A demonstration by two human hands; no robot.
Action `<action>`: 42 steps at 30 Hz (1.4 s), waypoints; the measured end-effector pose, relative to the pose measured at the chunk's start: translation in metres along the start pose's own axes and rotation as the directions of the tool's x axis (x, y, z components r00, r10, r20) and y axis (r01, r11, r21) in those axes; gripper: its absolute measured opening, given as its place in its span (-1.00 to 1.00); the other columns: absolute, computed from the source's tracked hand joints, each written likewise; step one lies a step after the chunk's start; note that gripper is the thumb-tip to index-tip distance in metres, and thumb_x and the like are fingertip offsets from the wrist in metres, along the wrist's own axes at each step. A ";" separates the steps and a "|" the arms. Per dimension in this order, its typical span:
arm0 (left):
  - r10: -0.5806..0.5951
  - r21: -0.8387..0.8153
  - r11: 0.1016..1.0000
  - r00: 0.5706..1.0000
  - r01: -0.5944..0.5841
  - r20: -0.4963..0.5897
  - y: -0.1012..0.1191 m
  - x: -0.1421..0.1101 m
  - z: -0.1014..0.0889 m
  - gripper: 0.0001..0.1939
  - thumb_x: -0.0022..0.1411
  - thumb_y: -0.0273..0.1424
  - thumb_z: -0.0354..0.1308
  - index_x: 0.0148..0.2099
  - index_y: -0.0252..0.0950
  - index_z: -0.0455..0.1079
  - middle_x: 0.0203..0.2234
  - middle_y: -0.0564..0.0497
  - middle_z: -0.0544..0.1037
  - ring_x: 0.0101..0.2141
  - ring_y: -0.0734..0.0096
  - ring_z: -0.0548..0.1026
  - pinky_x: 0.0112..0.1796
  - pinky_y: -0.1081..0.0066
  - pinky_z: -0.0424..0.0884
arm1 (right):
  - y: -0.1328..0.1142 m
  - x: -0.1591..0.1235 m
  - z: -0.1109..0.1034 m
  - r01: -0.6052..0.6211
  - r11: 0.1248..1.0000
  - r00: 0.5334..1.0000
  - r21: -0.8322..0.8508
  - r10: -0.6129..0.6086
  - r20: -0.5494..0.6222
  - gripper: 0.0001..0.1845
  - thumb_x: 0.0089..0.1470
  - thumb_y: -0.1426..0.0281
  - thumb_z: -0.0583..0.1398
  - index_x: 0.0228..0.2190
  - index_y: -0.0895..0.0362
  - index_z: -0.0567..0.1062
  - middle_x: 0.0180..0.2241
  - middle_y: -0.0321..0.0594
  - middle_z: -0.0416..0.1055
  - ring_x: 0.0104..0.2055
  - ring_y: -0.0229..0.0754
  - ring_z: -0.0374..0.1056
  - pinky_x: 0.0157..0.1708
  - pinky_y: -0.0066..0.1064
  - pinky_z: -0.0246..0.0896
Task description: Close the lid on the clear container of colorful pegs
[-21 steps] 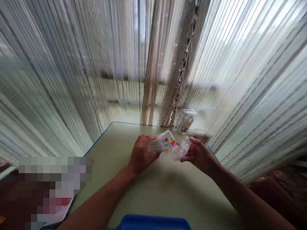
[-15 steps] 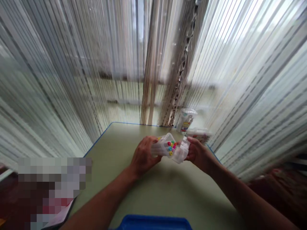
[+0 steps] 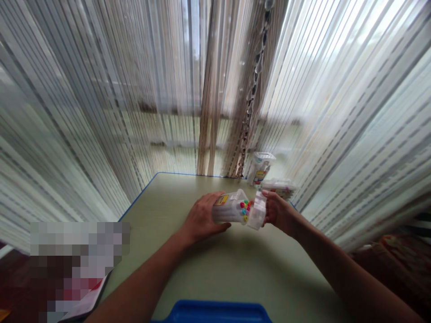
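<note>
Clear container (image 3: 229,212) — above green table (image 3: 158,202), long axis roughly left-right, mouth rightward at translucent lid (image 3: 258,211); coloured round ends (image 3: 245,211) show inside. Left hand (image 3: 202,216) grips container's left end; right hand (image 3: 276,210) pinches lid.

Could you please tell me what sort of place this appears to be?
It looks like a room in a home, probably beside a window: striped sheer curtains hang with daylight behind them, a pale green table with blue edging stands close by, and both hands hold a clear container.
</note>
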State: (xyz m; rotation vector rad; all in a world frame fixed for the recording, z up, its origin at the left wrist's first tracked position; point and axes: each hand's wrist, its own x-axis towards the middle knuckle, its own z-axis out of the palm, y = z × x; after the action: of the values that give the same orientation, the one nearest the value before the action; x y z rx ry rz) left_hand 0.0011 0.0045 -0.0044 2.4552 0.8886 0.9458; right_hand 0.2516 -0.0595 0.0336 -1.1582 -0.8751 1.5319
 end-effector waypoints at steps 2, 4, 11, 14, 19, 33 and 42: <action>0.003 -0.022 1.000 1.000 -0.003 0.029 0.003 0.000 -0.001 -0.13 -0.06 -0.16 0.42 0.25 -0.34 0.26 0.12 -0.23 0.45 0.11 -0.02 0.40 0.18 0.04 0.26 | -0.005 -0.001 -0.002 -0.018 1.000 1.000 -0.017 0.018 -0.020 -0.65 0.07 0.14 0.20 -0.48 0.19 0.56 -0.56 -0.13 0.58 -0.63 -0.21 0.43 -0.65 -0.46 0.37; 0.003 -0.071 0.997 0.998 0.001 0.056 0.007 0.000 -0.003 -0.18 -0.04 -0.15 0.40 0.23 -0.34 0.29 0.06 -0.20 0.47 0.06 0.03 0.43 0.13 0.09 0.31 | -0.009 -0.001 -0.004 -0.025 1.000 0.998 -0.017 0.023 -0.063 -0.65 0.09 0.16 0.17 -0.50 0.18 0.55 -0.59 -0.15 0.55 -0.63 -0.22 0.42 -0.63 -0.47 0.35; -0.069 -0.198 0.974 0.977 0.110 0.201 0.020 0.000 -0.008 -0.41 -0.06 -0.17 0.41 -0.01 -0.35 0.43 -0.17 -0.10 0.51 -0.18 0.20 0.50 -0.14 0.30 0.42 | -0.011 0.003 -0.010 -0.032 0.999 0.993 -0.039 0.027 -0.118 -0.69 0.10 0.17 0.19 -0.45 0.16 0.54 -0.61 -0.21 0.51 -0.59 -0.20 0.43 -0.59 -0.46 0.34; -0.097 -0.249 0.953 0.955 0.170 0.280 0.024 0.000 -0.012 -0.42 -0.03 -0.17 0.41 0.00 -0.34 0.41 -0.20 -0.06 0.54 -0.23 0.25 0.51 -0.21 0.36 0.40 | -0.007 0.008 -0.014 0.008 0.994 0.997 -0.105 -0.017 -0.082 -0.67 0.07 0.12 0.24 -0.42 0.15 0.52 -0.53 -0.20 0.55 -0.55 -0.17 0.45 -0.56 -0.41 0.37; -0.065 -0.337 0.923 0.937 0.188 0.344 0.028 -0.002 -0.016 -0.39 0.01 -0.17 0.40 0.07 -0.30 0.39 -0.16 -0.02 0.57 -0.22 0.30 0.52 -0.21 0.40 0.39 | -0.010 0.014 -0.010 0.047 0.924 0.994 -0.379 -0.081 -0.074 -0.50 0.07 -0.04 0.24 -0.39 0.19 0.55 -0.47 -0.15 0.56 -0.52 -0.18 0.44 -0.59 -0.45 0.27; -0.197 -0.526 0.783 0.934 0.332 0.296 0.022 -0.001 0.000 -0.29 -0.09 -0.08 0.45 0.05 -0.30 0.36 -0.15 -0.10 0.58 -0.18 0.17 0.55 -0.21 0.30 0.45 | -0.033 0.013 0.036 0.374 0.674 0.892 -0.638 -0.451 0.047 -0.61 0.06 0.09 0.27 -0.29 0.15 0.64 -0.34 -0.18 0.61 -0.25 -0.05 0.46 -0.26 -0.31 0.30; -0.320 -0.778 0.531 0.930 0.335 0.182 0.027 -0.002 0.005 -0.37 0.05 -0.10 0.38 0.04 -0.36 0.32 -0.20 -0.08 0.57 -0.23 0.24 0.53 -0.23 0.35 0.43 | -0.021 0.026 0.072 0.543 0.470 0.781 -0.696 -0.586 0.213 -0.58 0.23 0.14 0.15 -0.32 0.18 0.67 -0.39 -0.20 0.60 -0.34 -0.11 0.45 -0.34 -0.39 0.24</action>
State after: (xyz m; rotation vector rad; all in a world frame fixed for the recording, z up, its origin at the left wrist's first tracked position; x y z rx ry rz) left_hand 0.0154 -0.0171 0.0052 1.4390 0.6622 0.9045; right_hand 0.1868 -0.0278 0.0667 -1.2420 -1.7354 0.5510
